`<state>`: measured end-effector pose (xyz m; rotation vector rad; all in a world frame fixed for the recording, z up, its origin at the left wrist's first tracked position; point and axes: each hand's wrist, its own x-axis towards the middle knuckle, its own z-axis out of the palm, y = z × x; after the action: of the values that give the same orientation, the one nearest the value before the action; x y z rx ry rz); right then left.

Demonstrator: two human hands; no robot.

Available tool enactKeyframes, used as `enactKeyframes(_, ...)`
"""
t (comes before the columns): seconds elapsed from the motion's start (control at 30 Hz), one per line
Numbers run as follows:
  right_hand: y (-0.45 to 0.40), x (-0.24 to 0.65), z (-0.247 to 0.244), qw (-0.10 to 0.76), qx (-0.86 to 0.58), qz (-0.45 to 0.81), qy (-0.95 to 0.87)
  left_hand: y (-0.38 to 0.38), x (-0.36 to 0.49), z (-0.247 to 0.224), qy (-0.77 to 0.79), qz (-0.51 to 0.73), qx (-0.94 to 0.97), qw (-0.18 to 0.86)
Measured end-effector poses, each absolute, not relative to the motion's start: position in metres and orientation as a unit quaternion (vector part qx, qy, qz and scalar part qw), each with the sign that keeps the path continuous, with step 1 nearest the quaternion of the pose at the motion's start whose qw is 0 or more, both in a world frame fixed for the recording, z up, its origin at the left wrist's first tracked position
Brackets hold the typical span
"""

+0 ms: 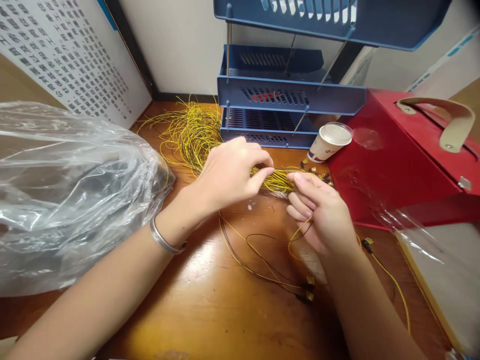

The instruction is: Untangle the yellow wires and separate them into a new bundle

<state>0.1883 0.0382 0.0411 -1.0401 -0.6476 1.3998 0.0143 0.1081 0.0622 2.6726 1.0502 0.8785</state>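
My left hand (pixel 238 167), with a silver bracelet on its wrist, hovers at the bundle of yellow and black wires (pixel 191 132). Its thumb and forefinger come together in a pinch; whatever lies between them is too small to make out. To its right, my right hand (pixel 317 205) is closed, with a thin yellow wire (pixel 296 235) between thumb and forefinger that loops below the palm. Loose wires with small black connectors (pixel 305 296) lie on the table nearer to me. More small connectors (pixel 324 177) sit behind my right hand.
A clear plastic bag (pixel 82 200) fills the left side. Blue stacked trays (pixel 288 95) stand at the back, with a paper cup (pixel 330 142) beside them. At right is a red box (pixel 375 160) with a beige handle. Another connector (pixel 368 244) lies before it.
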Motion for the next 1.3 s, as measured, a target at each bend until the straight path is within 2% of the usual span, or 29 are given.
enactKeyframes(0.1, 0.039, 0.187, 0.038, 0.599, -0.475, 0.577, -0.288, 0.112, 0.014, 0.064, 0.332, 0.283, 0.899, 0.037)
enactKeyframes(0.4, 0.039, 0.182, 0.029, 0.602, -0.494, 0.533, -0.331, 0.128, 0.007, 0.051, 0.315, 0.201, 0.927, 0.027)
enactKeyframes(0.6, 0.039, 0.181, 0.036, 0.615, -0.498, 0.508, -0.340, 0.124, 0.015, 0.061, 0.355, 0.271, 0.894, -0.040)
enactKeyframes(0.7, 0.039, 0.183, 0.036, 0.610, -0.512, 0.511, -0.324, 0.128, 0.010, 0.056, 0.347, 0.256, 0.902, -0.008)
enactKeyframes(0.87, 0.040, 0.188, 0.030, 0.597, -0.533, 0.513, -0.311, 0.134, -0.005, 0.050, 0.308, 0.185, 0.918, 0.170)
enactKeyframes(0.93, 0.040, 0.188, 0.028, 0.598, -0.537, 0.510, -0.305, 0.134, -0.009, 0.055, 0.308, 0.175, 0.912, 0.208)
enactKeyframes(1.13, 0.041, 0.188, 0.028, 0.603, -0.534, 0.516, -0.291, 0.137, -0.016, 0.062, 0.266, 0.197, 0.916, 0.227)
enactKeyframes(1.3, 0.040, 0.186, 0.030, 0.601, -0.533, 0.522, -0.288, 0.149, -0.018, 0.051, 0.247, 0.275, 0.921, 0.123)
